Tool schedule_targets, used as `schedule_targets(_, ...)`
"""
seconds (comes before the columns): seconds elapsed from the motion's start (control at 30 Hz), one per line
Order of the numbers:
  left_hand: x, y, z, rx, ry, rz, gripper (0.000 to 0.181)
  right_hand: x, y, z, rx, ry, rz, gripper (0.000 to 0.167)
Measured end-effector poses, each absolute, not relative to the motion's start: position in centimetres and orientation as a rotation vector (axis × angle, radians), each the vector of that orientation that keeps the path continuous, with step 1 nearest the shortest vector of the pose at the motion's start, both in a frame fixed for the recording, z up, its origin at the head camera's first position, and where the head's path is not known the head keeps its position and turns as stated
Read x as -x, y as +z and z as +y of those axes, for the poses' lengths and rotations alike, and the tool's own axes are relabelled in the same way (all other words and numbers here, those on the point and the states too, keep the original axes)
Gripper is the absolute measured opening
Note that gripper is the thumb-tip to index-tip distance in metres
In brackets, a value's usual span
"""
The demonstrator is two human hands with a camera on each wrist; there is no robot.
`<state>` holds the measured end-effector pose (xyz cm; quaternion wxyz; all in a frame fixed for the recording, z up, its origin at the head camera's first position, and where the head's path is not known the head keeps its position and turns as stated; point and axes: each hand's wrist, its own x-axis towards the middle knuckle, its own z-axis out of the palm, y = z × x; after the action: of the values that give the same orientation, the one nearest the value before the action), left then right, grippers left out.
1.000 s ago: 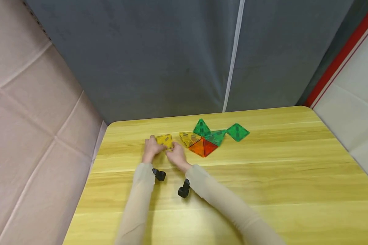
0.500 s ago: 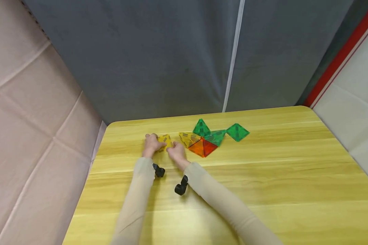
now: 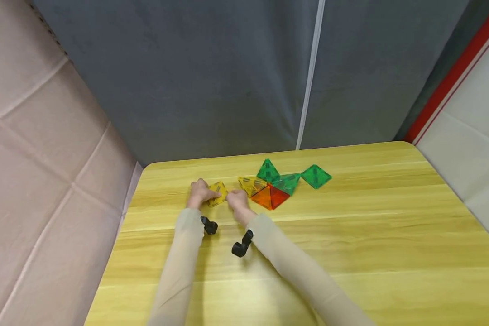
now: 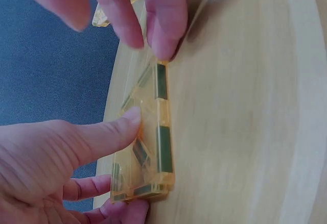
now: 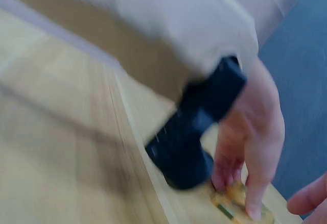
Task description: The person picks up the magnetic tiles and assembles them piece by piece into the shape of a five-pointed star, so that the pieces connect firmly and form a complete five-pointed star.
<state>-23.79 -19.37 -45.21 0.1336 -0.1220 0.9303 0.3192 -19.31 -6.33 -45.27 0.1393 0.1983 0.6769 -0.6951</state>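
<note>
In the head view a yellow see-through magnetic tile [image 3: 218,194], square in outline, lies turned cornerwise between the hands. My left hand [image 3: 198,194] grips its left side; in the left wrist view the thumb [image 4: 110,137] presses on its face and other fingers curl under its near end. Over the tile's far corner is my right hand [image 3: 238,200], with fingertips touching that corner in the left wrist view and another digit held off it. The right wrist view catches the left hand [image 5: 253,132] on the tile [image 5: 232,203], with right-hand fingers [image 5: 309,198] at the edge.
Right of the hands stands a cluster of tiles: yellow [image 3: 250,184], orange [image 3: 262,197], red [image 3: 278,196] and green [image 3: 287,183]. A green tile [image 3: 315,176] meets its right tip. A dark grey curtain [image 3: 212,90] hangs behind the wooden table [image 3: 371,217].
The yellow tile has turned from lying square-on to standing cornerwise between the hands. The right hand has shifted slightly right. The tile cluster stays where it was.
</note>
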Motion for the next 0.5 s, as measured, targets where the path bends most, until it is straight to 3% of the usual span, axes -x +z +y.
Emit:
schedule_targets(0.17,23.79,-45.52,-19.39,0.339,0.893,2.704,0.058,19.17,-45.28,-6.42,-0.62,-2.076,1.893,0.005)
schedule_targets(0.27,23.72,-45.5,-19.41,0.34,0.906,2.708,0.056,19.55,-45.56,-6.33,-0.686,-2.149,1.787,0.024)
schedule_targets(0.43,23.41,-45.33,-19.58,0.353,0.902,2.733,0.054,19.73,-45.65,-6.45,-0.747,-2.216,1.609,0.012)
schedule_targets(0.5,23.35,-45.35,-19.53,0.323,0.863,2.753,0.055,19.69,-45.4,-6.75,-0.731,-2.212,1.551,0.027)
